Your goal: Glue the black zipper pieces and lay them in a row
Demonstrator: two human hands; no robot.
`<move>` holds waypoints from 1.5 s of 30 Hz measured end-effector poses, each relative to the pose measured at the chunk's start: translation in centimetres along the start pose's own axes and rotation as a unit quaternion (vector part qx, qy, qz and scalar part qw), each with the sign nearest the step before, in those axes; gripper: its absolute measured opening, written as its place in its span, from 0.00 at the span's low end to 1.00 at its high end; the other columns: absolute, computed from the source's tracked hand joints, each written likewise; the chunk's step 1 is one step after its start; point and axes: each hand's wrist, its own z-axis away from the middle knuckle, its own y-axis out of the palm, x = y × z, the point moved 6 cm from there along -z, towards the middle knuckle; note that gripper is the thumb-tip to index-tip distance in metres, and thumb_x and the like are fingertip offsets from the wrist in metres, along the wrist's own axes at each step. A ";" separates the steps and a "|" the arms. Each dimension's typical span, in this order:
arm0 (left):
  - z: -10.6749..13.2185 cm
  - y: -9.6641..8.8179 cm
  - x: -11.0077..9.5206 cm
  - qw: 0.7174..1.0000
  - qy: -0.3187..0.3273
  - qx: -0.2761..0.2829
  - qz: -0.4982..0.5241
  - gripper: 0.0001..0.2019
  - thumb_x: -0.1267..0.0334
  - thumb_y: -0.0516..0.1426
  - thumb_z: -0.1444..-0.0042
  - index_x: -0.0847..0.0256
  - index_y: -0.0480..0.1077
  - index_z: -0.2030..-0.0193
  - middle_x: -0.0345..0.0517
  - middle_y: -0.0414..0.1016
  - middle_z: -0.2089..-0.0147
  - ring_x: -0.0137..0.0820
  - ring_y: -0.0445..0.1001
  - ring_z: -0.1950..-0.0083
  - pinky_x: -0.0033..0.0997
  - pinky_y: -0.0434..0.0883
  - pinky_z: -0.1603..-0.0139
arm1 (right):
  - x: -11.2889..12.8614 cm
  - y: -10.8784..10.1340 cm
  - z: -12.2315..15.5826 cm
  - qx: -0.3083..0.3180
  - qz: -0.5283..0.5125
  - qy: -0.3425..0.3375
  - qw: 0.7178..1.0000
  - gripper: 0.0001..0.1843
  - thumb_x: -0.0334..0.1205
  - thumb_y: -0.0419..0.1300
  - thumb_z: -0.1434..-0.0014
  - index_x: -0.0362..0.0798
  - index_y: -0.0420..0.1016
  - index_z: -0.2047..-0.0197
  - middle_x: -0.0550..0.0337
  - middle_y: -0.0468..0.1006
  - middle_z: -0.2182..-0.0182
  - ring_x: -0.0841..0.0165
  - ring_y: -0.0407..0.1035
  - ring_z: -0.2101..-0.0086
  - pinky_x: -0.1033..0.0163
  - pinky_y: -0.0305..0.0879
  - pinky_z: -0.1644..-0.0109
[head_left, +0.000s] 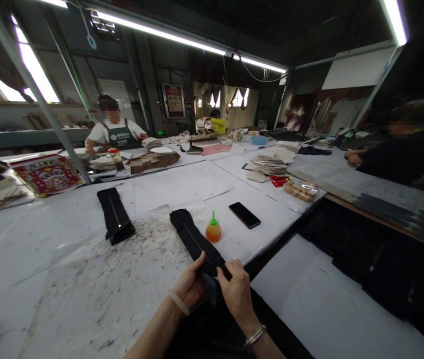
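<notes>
A long black fabric piece with a zipper (pixel 193 238) lies across the table edge, its near end in both my hands. My left hand (pixel 190 288) grips it from the left, thumb on top and the other fingers partly hidden. Across from it, my right hand (pixel 236 289) pinches the right edge with curled fingers. Just right of the piece stands a small squeeze bottle (pixel 213 231) with a green nozzle and orange contents. A similar black zippered piece (pixel 115 213) rests farther left, its near end folded up. Dark fabric below my hands is hard to make out.
A phone (pixel 245 214) lies right of the bottle. Beyond are a clear food box (pixel 301 189), stacked pale sheets (pixel 268 164) and a red-lidded jar (pixel 115 158). Thread scraps litter the white table (pixel 85 279). One person works across the table, another at the right.
</notes>
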 end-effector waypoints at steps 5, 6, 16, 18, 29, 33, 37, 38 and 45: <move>0.3 -0.1 0.3 0.997 0.058 -0.011 -0.041 0.10 0.84 0.59 0.52 0.71 0.73 0.63 0.52 0.80 0.67 0.36 0.80 0.69 0.32 0.77 0.63 | -0.9 -1.1 0.4 -0.047 -0.099 0.056 0.992 0.07 0.39 0.60 0.42 0.51 0.68 0.72 0.56 0.73 0.69 0.60 0.68 0.64 0.55 0.65 0.56; 0.1 -0.1 0.4 0.998 0.050 -0.014 -0.034 0.10 0.84 0.59 0.51 0.71 0.73 0.63 0.52 0.80 0.67 0.37 0.80 0.69 0.34 0.78 0.63 | -1.2 -1.8 0.7 -0.073 -0.123 0.072 0.987 0.06 0.42 0.61 0.43 0.51 0.70 0.68 0.56 0.74 0.66 0.59 0.68 0.61 0.55 0.64 0.53; -1.0 0.4 1.3 0.999 0.000 -0.019 0.037 0.19 0.81 0.58 0.47 0.70 0.70 0.48 0.53 0.81 0.62 0.40 0.82 0.63 0.38 0.79 0.55 | -4.2 -2.4 4.5 -0.120 -0.220 0.249 0.935 0.22 0.52 0.69 0.55 0.49 0.72 0.61 0.48 0.71 0.44 0.50 0.65 0.47 0.49 0.59 0.41; -1.1 0.4 1.6 0.999 -0.002 -0.021 0.040 0.18 0.80 0.58 0.46 0.70 0.70 0.48 0.54 0.81 0.63 0.41 0.82 0.63 0.39 0.79 0.56 | -4.7 -1.9 4.9 -0.136 -0.248 0.276 0.918 0.23 0.53 0.70 0.56 0.49 0.72 0.61 0.48 0.72 0.44 0.50 0.66 0.47 0.48 0.60 0.41; -1.6 0.8 2.1 0.998 -0.008 -0.021 0.052 0.16 0.78 0.57 0.43 0.73 0.68 0.48 0.52 0.80 0.66 0.38 0.81 0.67 0.34 0.79 0.63 | -4.4 -1.3 3.8 -0.136 -0.250 0.298 0.911 0.34 0.50 0.69 0.55 0.47 0.70 0.47 0.50 0.79 0.55 0.52 0.73 0.54 0.50 0.68 0.47; -1.3 0.8 2.7 0.999 0.014 -0.038 0.032 0.15 0.79 0.57 0.45 0.72 0.70 0.50 0.53 0.81 0.65 0.39 0.81 0.66 0.34 0.79 0.62 | -4.0 -0.9 2.9 -0.158 -0.210 0.254 0.931 0.31 0.47 0.68 0.51 0.47 0.71 0.45 0.48 0.76 0.49 0.51 0.71 0.49 0.49 0.66 0.43; -0.5 0.4 2.2 0.994 0.085 -0.074 -0.004 0.14 0.83 0.58 0.50 0.69 0.73 0.56 0.50 0.80 0.68 0.36 0.80 0.69 0.32 0.78 0.63 | -1.6 -1.1 2.7 -0.124 -0.055 0.030 0.990 0.14 0.35 0.60 0.42 0.53 0.79 0.53 0.52 0.75 0.45 0.49 0.62 0.41 0.39 0.57 0.38; -0.2 0.1 1.9 0.991 0.102 -0.083 -0.015 0.13 0.83 0.58 0.51 0.68 0.73 0.59 0.49 0.80 0.69 0.35 0.80 0.70 0.31 0.78 0.64 | -0.9 -0.8 3.0 -0.095 -0.015 -0.034 0.995 0.16 0.31 0.57 0.41 0.55 0.80 0.53 0.53 0.77 0.47 0.50 0.62 0.41 0.39 0.57 0.38; 1.2 -2.1 0.6 0.989 0.100 -0.084 -0.071 0.02 0.74 0.63 0.48 0.68 0.74 0.69 0.49 0.78 0.74 0.31 0.75 0.75 0.27 0.73 0.72 | 2.4 0.4 3.4 0.123 0.044 -0.257 0.958 0.22 0.22 0.51 0.44 0.49 0.80 0.56 0.53 0.81 0.61 0.59 0.72 0.56 0.51 0.67 0.47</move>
